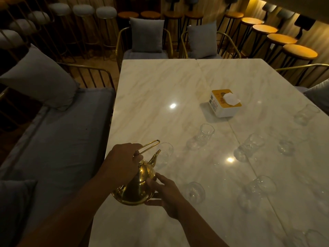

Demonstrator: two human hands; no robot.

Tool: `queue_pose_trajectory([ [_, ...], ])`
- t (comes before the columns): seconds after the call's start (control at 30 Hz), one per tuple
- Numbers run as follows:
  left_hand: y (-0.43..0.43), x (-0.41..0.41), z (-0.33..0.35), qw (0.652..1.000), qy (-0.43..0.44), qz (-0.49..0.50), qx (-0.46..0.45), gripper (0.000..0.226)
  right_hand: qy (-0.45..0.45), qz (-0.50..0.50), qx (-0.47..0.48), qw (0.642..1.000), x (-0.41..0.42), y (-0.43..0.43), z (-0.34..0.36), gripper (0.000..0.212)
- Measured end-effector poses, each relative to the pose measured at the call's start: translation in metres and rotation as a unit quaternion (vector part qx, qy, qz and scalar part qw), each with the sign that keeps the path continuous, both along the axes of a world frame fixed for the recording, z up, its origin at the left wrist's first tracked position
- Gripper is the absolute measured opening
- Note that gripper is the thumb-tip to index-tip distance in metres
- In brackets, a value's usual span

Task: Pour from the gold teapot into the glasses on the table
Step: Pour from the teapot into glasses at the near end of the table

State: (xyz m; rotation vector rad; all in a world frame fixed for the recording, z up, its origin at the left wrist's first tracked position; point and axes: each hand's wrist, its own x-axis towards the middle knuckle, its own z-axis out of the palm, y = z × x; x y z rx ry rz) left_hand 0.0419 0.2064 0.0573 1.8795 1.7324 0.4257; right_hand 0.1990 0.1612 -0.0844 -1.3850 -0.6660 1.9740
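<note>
The gold teapot (138, 186) hangs tilted above the near left part of the marble table (160, 90), its spout pointing up and away toward a clear glass (164, 154) just behind it. My left hand (122, 161) grips the thin wire handle from above. My right hand (167, 195) rests with straight fingers against the pot's lower right side. Several more clear glasses stand to the right, among them one at the middle (204, 133), one by my right hand (195, 192) and one further right (252, 146).
A white and yellow tissue box (225, 103) sits near the table's middle. A grey cushioned bench (58, 132) runs along the left side. Cushioned chairs (146, 38) stand at the far end, with rows of stools behind them.
</note>
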Motion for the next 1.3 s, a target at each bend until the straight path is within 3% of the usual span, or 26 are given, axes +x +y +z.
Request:
queue_pose_trajectory([
  [0.7, 0.003, -0.002, -0.002, 1.000, -0.009, -0.013, 0.020, 0.042, -0.003, -0.003, 0.002, 1.000, 0.001, 0.003, 0.005, 0.071],
  [0.97, -0.009, -0.020, -0.012, 1.000, -0.013, 0.002, 0.014, 0.039, -0.063, 0.009, 0.083, 0.995, 0.003, -0.004, 0.008, 0.027],
  [1.3, -0.027, -0.036, -0.020, 0.998, -0.062, -0.001, 0.030, 0.024, -0.122, -0.048, 0.166, 0.977, -0.016, -0.019, 0.011, 0.045],
])
